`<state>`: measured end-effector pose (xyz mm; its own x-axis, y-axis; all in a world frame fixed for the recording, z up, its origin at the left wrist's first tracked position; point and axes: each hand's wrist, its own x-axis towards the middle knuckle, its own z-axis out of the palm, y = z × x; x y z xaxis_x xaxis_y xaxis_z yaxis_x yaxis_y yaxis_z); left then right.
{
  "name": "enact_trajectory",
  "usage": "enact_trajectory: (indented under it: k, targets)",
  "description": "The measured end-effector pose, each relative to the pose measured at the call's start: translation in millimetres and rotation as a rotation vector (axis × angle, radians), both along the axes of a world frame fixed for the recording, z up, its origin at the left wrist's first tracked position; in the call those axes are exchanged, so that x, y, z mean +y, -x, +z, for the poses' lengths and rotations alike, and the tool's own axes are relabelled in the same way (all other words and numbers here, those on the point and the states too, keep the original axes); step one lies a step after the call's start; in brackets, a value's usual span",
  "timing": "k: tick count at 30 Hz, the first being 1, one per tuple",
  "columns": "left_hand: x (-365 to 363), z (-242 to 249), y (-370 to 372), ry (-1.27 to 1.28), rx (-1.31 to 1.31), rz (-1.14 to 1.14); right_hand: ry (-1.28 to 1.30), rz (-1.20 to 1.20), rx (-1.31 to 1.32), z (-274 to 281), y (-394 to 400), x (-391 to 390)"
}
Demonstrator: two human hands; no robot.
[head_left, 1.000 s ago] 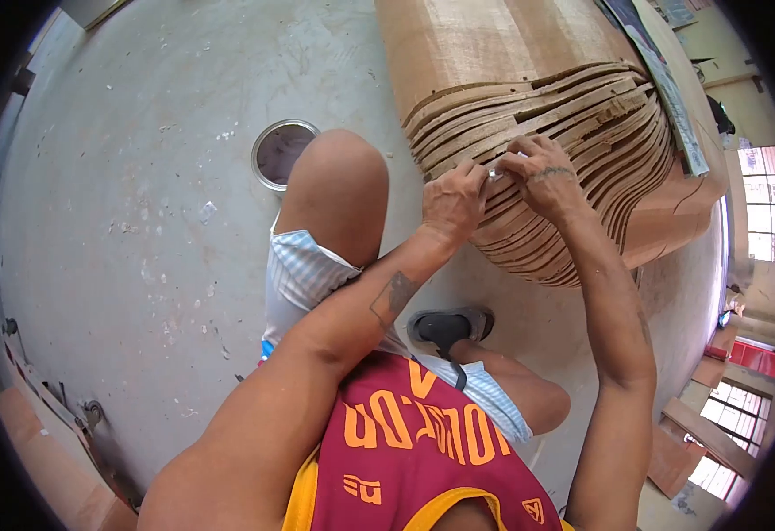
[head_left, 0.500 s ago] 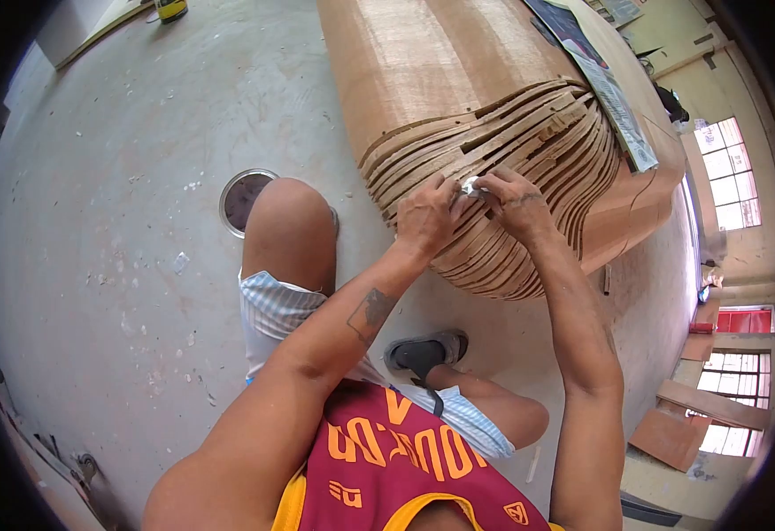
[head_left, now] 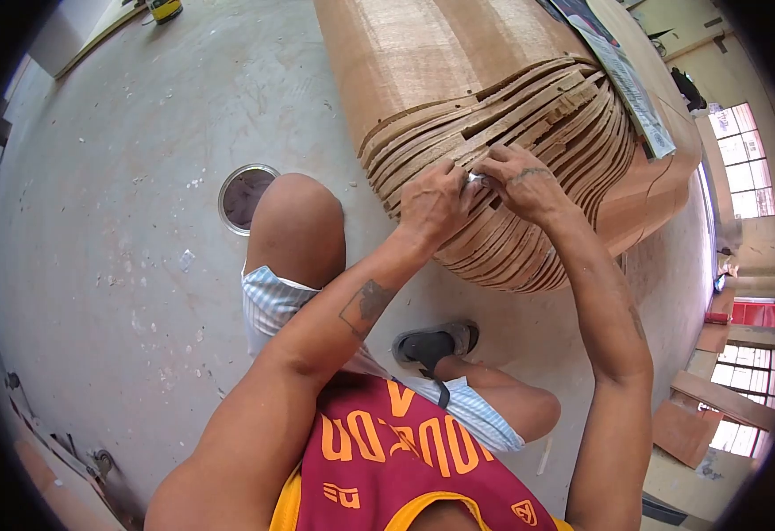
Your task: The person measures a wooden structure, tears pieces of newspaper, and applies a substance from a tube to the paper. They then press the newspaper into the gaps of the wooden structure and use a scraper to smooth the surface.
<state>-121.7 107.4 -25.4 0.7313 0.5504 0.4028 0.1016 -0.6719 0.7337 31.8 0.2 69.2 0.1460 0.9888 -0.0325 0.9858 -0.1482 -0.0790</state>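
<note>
A small whitish, shiny piece (head_left: 473, 178) is pinched between my two hands; its kind is too small to make out. My left hand (head_left: 434, 196) has closed fingers on its left side. From the right, my right hand (head_left: 520, 183) pinches it too, fingers bent inward. Both hands are just over the slotted end of a large curved plywood body (head_left: 405, 53). That end is built of many thin bent wood strips (head_left: 511, 257) with dark gaps between them. What lies directly under my fingers is hidden.
A round tin of dark liquid (head_left: 247, 196) stands on the grey floor (head_left: 113, 265) beside my knee. A printed paper strip (head_left: 626, 84) lies along the wooden body. Wood boards (head_left: 688, 434) lean by the windows at right. A yellow-and-black can (head_left: 164, 9) sits at top left.
The view has shifted slightly, and the wooden body sits a little higher and to the right. My hands remain together at the whitish piece, and my right hand's fingers have moved slightly.
</note>
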Motion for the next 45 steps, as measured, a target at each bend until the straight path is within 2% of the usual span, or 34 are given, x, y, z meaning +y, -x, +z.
enact_trajectory:
  k: [2, 5, 8, 13, 16, 21, 24, 28, 37, 40, 41, 45]
  targets:
    - [0.1, -0.9, 2.1, 0.02, -0.08, 0.045, 0.057, 0.011, -0.07, 3.5, -0.7, 6.7]
    - [-0.3, -3.7, -0.1, 0.07, -0.099, 0.032, -0.011, -0.037, -0.057, -9.6, -7.8, 6.2]
    - [-1.7, -8.9, -7.4, 0.043, -0.13, 0.048, -0.05, -0.273, 0.086, -0.5, 5.7, 10.6]
    - [-3.8, -2.9, -10.3, 0.111, -0.059, 0.016, -0.07, -0.258, -0.065, -13.8, 6.1, 12.5]
    - [-1.5, -4.7, -10.7, 0.121, -0.199, 0.058, -0.081, -0.247, -0.114, -14.0, 11.0, 14.8]
    - [10.6, 3.2, -17.5, 0.201, -0.016, 0.003, -0.089, -0.249, -0.217, -22.2, 11.1, 15.5]
    - [21.7, 8.1, -26.6, 0.181, 0.091, -0.096, 0.069, -0.22, -0.211, -17.2, 5.6, 22.9]
    - [16.7, 21.4, -25.2, 0.072, 0.165, -0.081, 0.211, -0.246, -0.116, -1.0, 0.2, 26.6]
    - [18.9, 14.2, -25.5, -0.178, 0.016, -0.233, 0.111, -0.236, -0.192, -4.2, 5.4, 6.0]
    - [22.0, 23.2, -23.8, -0.119, 0.063, -0.278, -0.036, -0.228, -0.204, -23.4, 5.6, -1.7]
    - [28.5, 20.1, -27.1, -0.095, 0.157, -0.265, -0.104, -0.225, -0.208, -28.4, 6.5, -3.9]
    - [62.1, 12.9, -12.5, -0.07, 0.237, -0.289, -0.036, -0.294, -0.192, -24.5, 15.8, -5.4]
